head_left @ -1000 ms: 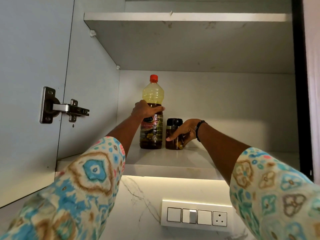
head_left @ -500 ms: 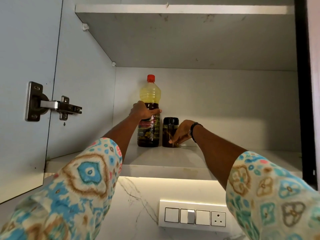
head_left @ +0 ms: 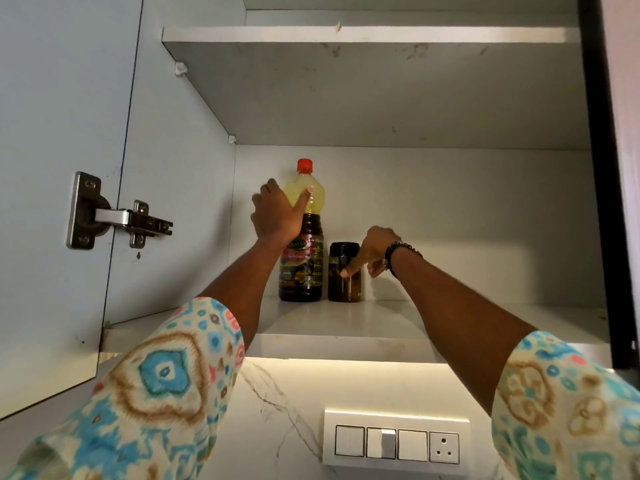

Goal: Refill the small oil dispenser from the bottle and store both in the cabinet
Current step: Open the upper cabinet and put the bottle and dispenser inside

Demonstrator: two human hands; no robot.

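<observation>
Up in the open cabinet (head_left: pixel 398 216), the oil bottle (head_left: pixel 303 237) with its red cap (head_left: pixel 304 165) stands upright on the lower shelf (head_left: pixel 346 320), towards the back wall. Just beside it, on its right, stands the small dark dispenser (head_left: pixel 344 271), also upright; whether the two touch, I cannot tell.

The left hand (head_left: pixel 277 213) is raised at the shoulder of the bottle. Its fingers are straight and apart, the thumb spread out across the yellow upper part of the bottle, and they are not closed around it. If the palm touches the bottle I cannot say.

The right hand (head_left: pixel 372 251) is beside the dispenser, on its right. One finger (head_left: pixel 348 270) points down and lies against the front of the dispenser, while the other fingers are bent loosely and hold nothing. A dark bracelet (head_left: pixel 393 252) sits on this wrist.

Both arms wear sleeves with a blue and brown pattern. The cabinet door (head_left: pixel 62 168) is open on the left, with a metal hinge (head_left: pixel 114 216) on it. Under the cabinet a light strip shines on the marble wall, where a white switch panel (head_left: pixel 396 441) is fixed.
</observation>
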